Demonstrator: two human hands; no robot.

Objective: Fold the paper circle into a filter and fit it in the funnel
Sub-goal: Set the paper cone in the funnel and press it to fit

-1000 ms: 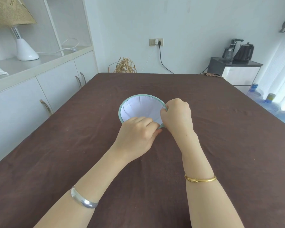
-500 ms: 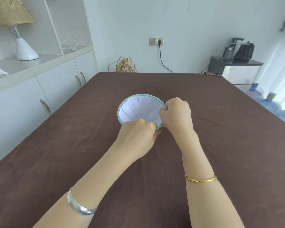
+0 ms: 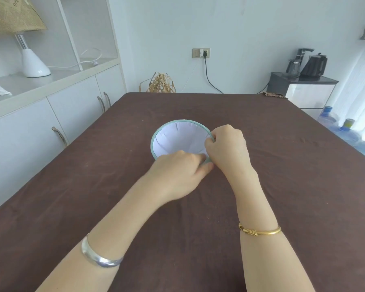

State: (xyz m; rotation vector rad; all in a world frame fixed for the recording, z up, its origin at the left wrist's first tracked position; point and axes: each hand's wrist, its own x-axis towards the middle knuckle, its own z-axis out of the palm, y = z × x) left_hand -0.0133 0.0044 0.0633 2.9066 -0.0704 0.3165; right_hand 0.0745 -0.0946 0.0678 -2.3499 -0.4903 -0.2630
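Note:
A pale green funnel (image 3: 173,122) stands mouth-up on the brown table (image 3: 282,186) near its middle. White pleated filter paper (image 3: 177,140) lines its inside, reaching close to the rim. My right hand (image 3: 228,150) grips the funnel's right rim, fingers curled over the edge. My left hand (image 3: 177,173) is at the near rim, thumb and fingers pinching the paper's edge against the funnel. Both hands hide the near right part of the rim.
White cabinets (image 3: 40,123) with handles run along the table's left side, a lamp (image 3: 30,60) on their shelf. Behind the far edge stands a straw basket (image 3: 160,83). Far right: a black stand with kettles (image 3: 303,81) and water bottles (image 3: 333,123).
My left hand has shifted slightly along the near rim, fingers pressing the paper edge closer. The right hand and the funnel have stayed about where they were.

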